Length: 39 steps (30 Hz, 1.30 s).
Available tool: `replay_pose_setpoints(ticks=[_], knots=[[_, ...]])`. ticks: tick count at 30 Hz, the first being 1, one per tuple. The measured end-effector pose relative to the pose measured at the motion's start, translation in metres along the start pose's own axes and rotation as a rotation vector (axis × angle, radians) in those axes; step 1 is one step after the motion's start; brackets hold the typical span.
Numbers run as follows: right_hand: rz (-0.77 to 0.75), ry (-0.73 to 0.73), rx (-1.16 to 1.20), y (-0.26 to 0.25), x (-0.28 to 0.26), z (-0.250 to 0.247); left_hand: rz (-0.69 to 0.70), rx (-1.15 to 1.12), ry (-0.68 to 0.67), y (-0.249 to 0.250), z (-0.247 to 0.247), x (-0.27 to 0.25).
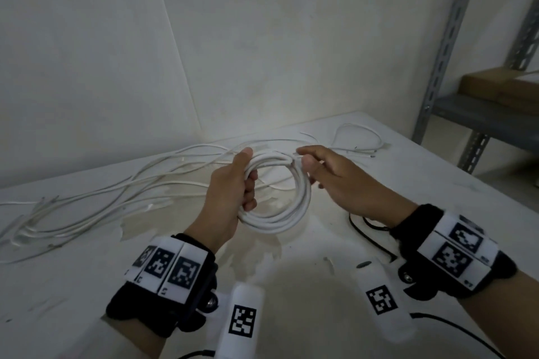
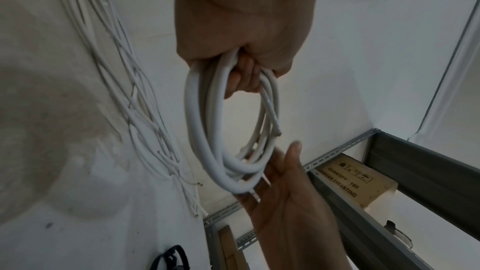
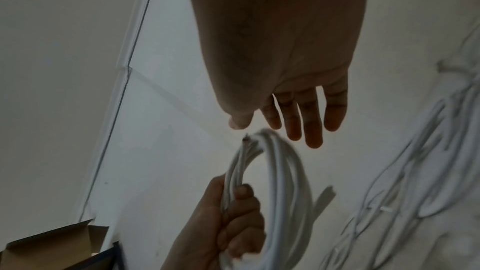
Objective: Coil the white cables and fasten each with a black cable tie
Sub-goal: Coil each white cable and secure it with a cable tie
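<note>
A white cable wound into a coil (image 1: 305, 198) hangs above the table (image 1: 306, 280). My left hand (image 1: 248, 181) grips the coil's left side, fingers curled round the bundled loops (image 2: 200, 130). At the coil's upper right my right hand (image 1: 313, 159) is open. In the right wrist view its fingers (image 3: 311, 122) are straight, just above the coil (image 3: 285, 182) and its cut end (image 3: 246, 140). In the left wrist view its palm (image 2: 285, 192) lies behind the coil's far side. Black cable ties (image 1: 369, 226) lie on the table under my right wrist.
Several loose white cables (image 1: 87, 198) sprawl over the left and back of the table, with another loop (image 1: 358, 137) at the back right. A grey metal shelf rack (image 1: 446, 67) with a cardboard box (image 1: 501, 87) stands to the right. A white wall runs behind.
</note>
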State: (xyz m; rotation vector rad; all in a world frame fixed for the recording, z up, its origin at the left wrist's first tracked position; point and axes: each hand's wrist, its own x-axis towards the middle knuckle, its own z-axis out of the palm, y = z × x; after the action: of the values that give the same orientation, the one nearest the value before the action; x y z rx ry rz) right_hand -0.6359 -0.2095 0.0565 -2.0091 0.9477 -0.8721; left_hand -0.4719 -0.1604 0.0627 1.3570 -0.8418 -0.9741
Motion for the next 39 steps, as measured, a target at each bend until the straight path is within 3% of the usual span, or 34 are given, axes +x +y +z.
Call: replay_pose_setpoints(ticks=[3, 7, 11, 15, 18, 22, 25, 27, 32, 39], knots=[[0.092, 0.053, -0.196, 0.025, -0.013, -0.029, -0.014, -0.009, -0.001, -0.006, 0.002, 0.001], [0.325, 0.084, -0.467, 0.071, -0.024, -0.068, -0.029, 0.009, 0.013, -0.012, 0.006, 0.004], [0.555, -0.034, -0.683, 0.103, -0.029, -0.09, -0.044, 0.016, 0.022, -0.017, 0.015, 0.007], [0.738, -0.13, -0.709, 0.114, -0.031, -0.092, -0.053, 0.026, 0.013, -0.019, 0.023, 0.009], [0.772, -0.136, -0.749, 0.119, -0.027, -0.091, -0.049, 0.028, 0.02, -0.019, 0.024, 0.011], [0.686, 0.014, -0.708, 0.114, -0.018, -0.092, -0.039, 0.022, 0.028, -0.017, 0.02, 0.013], [0.517, 0.234, -0.597, 0.094, -0.01, -0.091, -0.028, -0.002, 0.054, -0.015, 0.012, 0.014], [0.378, 0.294, -0.55, 0.073, -0.004, -0.08, -0.013, -0.011, 0.075, -0.014, 0.005, 0.015], [0.036, 0.265, -0.294, 0.015, 0.005, -0.025, 0.021, -0.031, 0.119, -0.011, -0.014, 0.017], [-0.049, -0.001, -0.068, -0.036, 0.015, 0.057, 0.126, -0.068, 0.272, -0.009, -0.05, 0.015]])
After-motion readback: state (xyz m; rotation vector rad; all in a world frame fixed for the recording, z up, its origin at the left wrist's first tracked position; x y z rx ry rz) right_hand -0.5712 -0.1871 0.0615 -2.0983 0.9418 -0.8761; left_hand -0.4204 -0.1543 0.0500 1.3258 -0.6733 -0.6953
